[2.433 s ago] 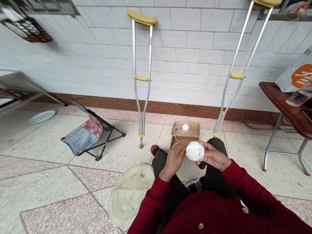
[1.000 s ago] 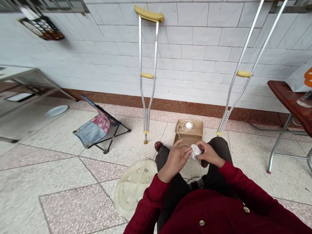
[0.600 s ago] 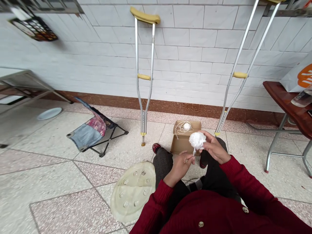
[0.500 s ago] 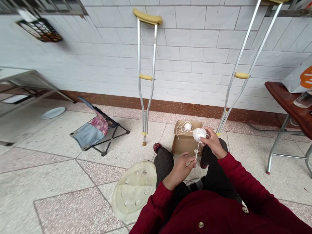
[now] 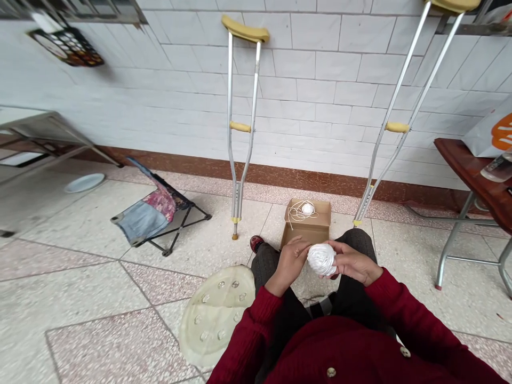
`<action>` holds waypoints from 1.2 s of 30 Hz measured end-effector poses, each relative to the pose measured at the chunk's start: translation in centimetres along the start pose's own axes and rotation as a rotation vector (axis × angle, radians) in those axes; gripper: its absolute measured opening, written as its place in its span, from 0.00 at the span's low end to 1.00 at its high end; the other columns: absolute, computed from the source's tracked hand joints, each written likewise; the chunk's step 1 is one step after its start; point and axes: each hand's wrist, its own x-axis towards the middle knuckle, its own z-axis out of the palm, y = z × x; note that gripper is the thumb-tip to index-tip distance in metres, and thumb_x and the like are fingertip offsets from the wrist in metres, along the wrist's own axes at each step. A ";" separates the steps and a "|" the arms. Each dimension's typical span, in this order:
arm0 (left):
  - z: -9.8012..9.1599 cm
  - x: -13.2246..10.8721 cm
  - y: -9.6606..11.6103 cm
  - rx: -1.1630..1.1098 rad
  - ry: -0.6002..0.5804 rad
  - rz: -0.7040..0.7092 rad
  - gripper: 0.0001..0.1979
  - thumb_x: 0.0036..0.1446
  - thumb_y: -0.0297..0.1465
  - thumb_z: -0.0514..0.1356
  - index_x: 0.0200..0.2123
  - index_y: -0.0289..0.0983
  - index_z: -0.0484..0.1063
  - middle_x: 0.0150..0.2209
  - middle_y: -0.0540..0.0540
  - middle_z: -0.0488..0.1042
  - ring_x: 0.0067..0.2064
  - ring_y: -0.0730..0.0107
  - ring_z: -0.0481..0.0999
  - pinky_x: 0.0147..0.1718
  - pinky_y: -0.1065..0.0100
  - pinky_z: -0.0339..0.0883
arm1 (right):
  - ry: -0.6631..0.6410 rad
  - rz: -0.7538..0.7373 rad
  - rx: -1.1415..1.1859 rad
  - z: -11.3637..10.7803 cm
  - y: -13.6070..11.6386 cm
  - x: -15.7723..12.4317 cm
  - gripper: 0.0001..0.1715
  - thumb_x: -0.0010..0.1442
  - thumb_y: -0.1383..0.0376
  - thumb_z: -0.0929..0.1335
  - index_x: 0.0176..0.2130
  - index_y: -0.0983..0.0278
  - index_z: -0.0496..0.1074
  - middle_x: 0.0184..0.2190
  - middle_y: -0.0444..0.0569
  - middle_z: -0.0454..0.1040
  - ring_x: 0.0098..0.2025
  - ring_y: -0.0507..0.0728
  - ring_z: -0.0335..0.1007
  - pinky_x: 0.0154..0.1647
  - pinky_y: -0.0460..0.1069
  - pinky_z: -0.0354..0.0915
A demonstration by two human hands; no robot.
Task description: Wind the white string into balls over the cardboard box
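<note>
A ball of white yarn is held between my hands, just above my knees. My right hand grips it from the right, thumb in front and fingers behind. On the ball's left side, my left hand is closed, its fingertips pinching the yarn against or beside the ball; the exact strand is hidden. Beyond my hands, an opened cardboard box lies on the floor. In its far half sit a smaller white ball and loops of thin white cord.
Two crutches, one left and one right, lean on the tiled wall. A folding chair and a round pale mat are to the left. A brown table stands right; a white plate lies far left.
The yarn ball has come down and nearer to me. My left hand has risen from the dangling strand to the ball's side, and the hanging length no longer shows.
</note>
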 end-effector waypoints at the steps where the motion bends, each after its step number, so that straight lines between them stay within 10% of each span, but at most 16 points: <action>1: 0.4 -0.1 -0.3 -0.005 0.000 -0.020 0.16 0.64 0.36 0.51 0.30 0.38 0.76 0.30 0.49 0.77 0.34 0.69 0.73 0.54 0.59 0.60 | 0.023 -0.033 0.030 0.0 -0.4 0.0 0.29 0.47 0.65 0.73 0.49 0.64 0.67 0.38 0.51 0.75 0.33 0.57 0.75 0.31 0.49 0.70; 11: 0.3 -2.0 3.6 -0.099 -0.306 -0.124 0.20 0.64 0.37 0.52 0.24 0.35 0.74 0.25 0.50 0.73 0.30 0.72 0.71 0.33 0.72 0.64 | 0.691 -0.485 -0.521 -2.7 -2.3 4.6 0.28 0.39 0.65 0.75 0.39 0.61 0.64 0.34 0.43 0.69 0.31 0.52 0.66 0.28 0.46 0.62; 17: -3.4 -0.4 4.0 -0.003 -0.125 -0.017 0.16 0.63 0.36 0.54 0.26 0.38 0.75 0.30 0.51 0.77 0.37 0.69 0.74 0.58 0.59 0.55 | 0.212 -0.097 -0.521 -2.7 0.9 3.1 0.26 0.39 0.69 0.74 0.40 0.62 0.68 0.32 0.42 0.68 0.29 0.50 0.64 0.26 0.44 0.61; 22: -2.9 0.7 2.3 -0.063 -0.059 0.012 0.11 0.60 0.35 0.58 0.31 0.39 0.78 0.36 0.49 0.79 0.43 0.67 0.75 0.59 0.58 0.56 | -0.135 0.058 -0.181 -1.3 0.6 1.3 0.27 0.43 0.67 0.74 0.45 0.65 0.71 0.34 0.46 0.73 0.31 0.52 0.69 0.26 0.44 0.63; 30: -0.9 0.3 0.5 -0.190 -0.104 -0.156 0.18 0.61 0.41 0.54 0.33 0.35 0.78 0.33 0.46 0.78 0.37 0.65 0.75 0.40 0.67 0.68 | 0.023 -0.183 0.035 -0.5 -2.6 1.2 0.25 0.49 0.61 0.71 0.47 0.66 0.69 0.30 0.50 0.75 0.28 0.56 0.74 0.22 0.46 0.62; 36: 0.0 0.5 0.6 -0.223 -0.163 -0.195 0.20 0.62 0.41 0.53 0.28 0.33 0.77 0.28 0.48 0.77 0.32 0.70 0.73 0.34 0.70 0.65 | 0.427 -0.493 -0.353 -0.6 -6.2 4.3 0.24 0.47 0.61 0.72 0.44 0.62 0.65 0.35 0.47 0.72 0.31 0.54 0.68 0.24 0.46 0.61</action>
